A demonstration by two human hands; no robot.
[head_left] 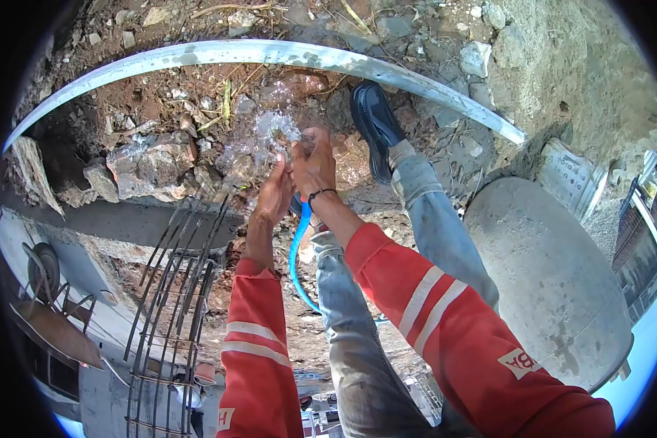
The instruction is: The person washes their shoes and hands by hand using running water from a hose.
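Reaching to water (274,128), left hand (272,193), right hand (316,166), grips unclear, blue hose (293,259) beneath, rubble (155,164), curved strip (270,51) beyond

One left hand (273,193) and one right hand (314,169) were in view, with two red sleeves (257,365), four white stripes (420,301), two lettered patches (519,361), two denim legs (445,226), one dark bracelet (322,193), one blue hose (294,257), one plainly visible black shoe (374,124), one long curved strip (270,52), one wheel (44,271) and several overlapping steel bars (174,299)
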